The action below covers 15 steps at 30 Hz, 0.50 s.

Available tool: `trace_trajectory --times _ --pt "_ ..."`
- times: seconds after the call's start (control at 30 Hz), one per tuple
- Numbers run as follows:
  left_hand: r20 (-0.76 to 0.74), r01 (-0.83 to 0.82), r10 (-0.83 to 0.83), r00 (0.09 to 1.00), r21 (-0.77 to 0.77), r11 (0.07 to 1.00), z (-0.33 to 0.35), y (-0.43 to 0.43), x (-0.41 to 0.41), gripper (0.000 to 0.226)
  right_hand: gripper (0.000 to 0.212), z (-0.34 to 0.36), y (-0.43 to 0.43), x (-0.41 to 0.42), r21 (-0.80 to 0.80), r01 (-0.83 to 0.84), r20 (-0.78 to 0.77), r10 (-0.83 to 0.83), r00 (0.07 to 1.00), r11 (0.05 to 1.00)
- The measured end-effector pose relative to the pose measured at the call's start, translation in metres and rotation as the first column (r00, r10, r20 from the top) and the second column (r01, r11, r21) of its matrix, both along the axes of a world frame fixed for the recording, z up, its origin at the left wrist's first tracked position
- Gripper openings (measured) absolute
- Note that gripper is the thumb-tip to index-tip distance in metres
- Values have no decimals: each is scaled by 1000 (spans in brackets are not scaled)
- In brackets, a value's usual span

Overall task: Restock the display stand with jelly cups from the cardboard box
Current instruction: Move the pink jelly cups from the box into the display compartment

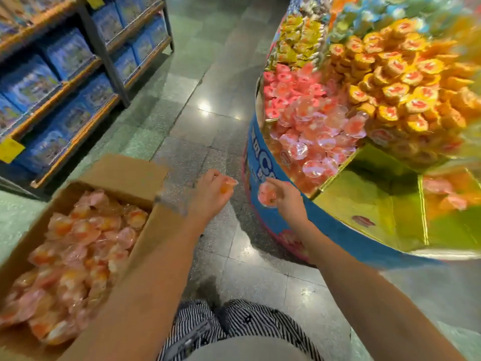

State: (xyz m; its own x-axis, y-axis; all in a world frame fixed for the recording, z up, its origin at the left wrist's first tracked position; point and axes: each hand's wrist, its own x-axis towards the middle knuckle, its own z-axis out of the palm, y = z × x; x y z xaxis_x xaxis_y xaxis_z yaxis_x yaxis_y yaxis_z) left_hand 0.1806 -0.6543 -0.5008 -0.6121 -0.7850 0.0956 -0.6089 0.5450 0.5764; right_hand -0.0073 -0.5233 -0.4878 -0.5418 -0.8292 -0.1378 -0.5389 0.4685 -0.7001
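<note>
Display stand (335,231): a round, tiered stand with a blue wall. Its upper sections are heaped with orange-lidded cups (398,84) and the section below is full of pink cups (312,131).
Work left: the gold compartment (364,199) nearest the person shows only bare floor, so by my reckoning the filling is well under way but far from finished.
Cardboard box (122,173): it sits open on the floor to the person's left and is still packed near its brim with jelly cups (78,243), so supply is plentiful.
Shelving (65,74): rows of blue packs whose print is too blurred to read.
Left hand (210,191): fingers are curled round one orange-tinted cup (229,185), held over the floor between box and stand.
Right hand (289,198): fingertips pinch a pink cup (266,195) just at the stand's blue wall, short of any compartment.
Stand lettering (256,149): large white letters on the blue wall, with only a "C" plainly legible and the rest cut off or smeared.
Logo sticker (363,221): a red-and-white mark on the gold floor, unreadable.
Yellow tag (10,149): clipped to the shelf edge, with no text I can make out.
</note>
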Motion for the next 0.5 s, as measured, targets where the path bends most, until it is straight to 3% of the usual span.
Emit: trace_trajectory --times 0.23,0.5 --pt "-39 329 -331 943 -44 943 35 97 -157 25 55 16 136 -115 -9 290 -60 -290 955 957" --pt "-17 619 -631 776 -174 766 41 195 -282 28 31 19 265 -178 -93 622 59 -619 783 778"
